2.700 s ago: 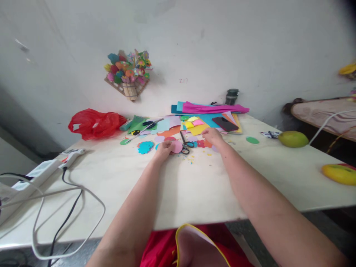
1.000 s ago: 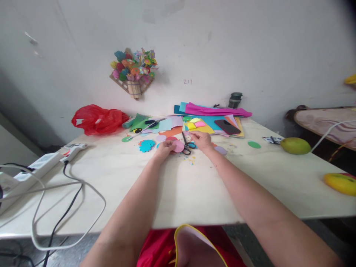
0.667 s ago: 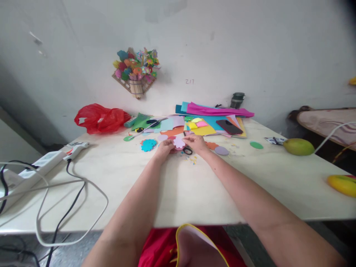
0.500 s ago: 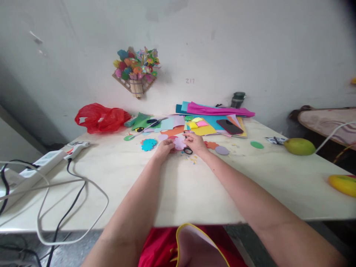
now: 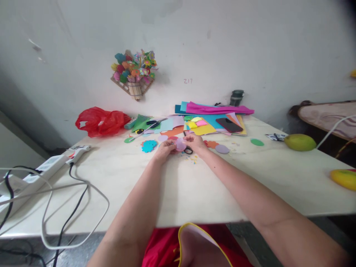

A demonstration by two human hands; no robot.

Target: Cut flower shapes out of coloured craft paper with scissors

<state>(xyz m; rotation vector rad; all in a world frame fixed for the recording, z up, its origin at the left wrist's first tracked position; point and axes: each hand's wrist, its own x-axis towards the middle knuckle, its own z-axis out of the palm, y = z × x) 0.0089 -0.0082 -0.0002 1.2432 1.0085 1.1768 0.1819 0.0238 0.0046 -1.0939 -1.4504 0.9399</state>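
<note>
Between my two hands is a lilac paper piece (image 5: 180, 145) with a rounded outline. My left hand (image 5: 166, 148) pinches its left edge, and my right hand (image 5: 194, 142) has closed fingers on its upper right edge. Black scissor handles (image 5: 188, 150) show just below my right hand; their blades are mostly hidden. Blue scalloped paper (image 5: 149, 145) lies left of my left hand. To the right of my right hand are orange scalloped paper (image 5: 213, 144) and a lilac circle (image 5: 222, 149). Small paper scraps (image 5: 192, 159) are scattered in front.
Behind my hands lie coloured sheets (image 5: 205, 128), a phone (image 5: 229, 125) and dark scissors (image 5: 152, 122). A red plastic bag (image 5: 101, 121) sits at the back left. Power strips (image 5: 47, 167) with cables are at the left; a green mango (image 5: 299, 142) is at the right.
The lilac piece in my hands has turned or tilted slightly and now looks rounder. Both hands keep nearly the same place, and the camera view has shifted a little.
</note>
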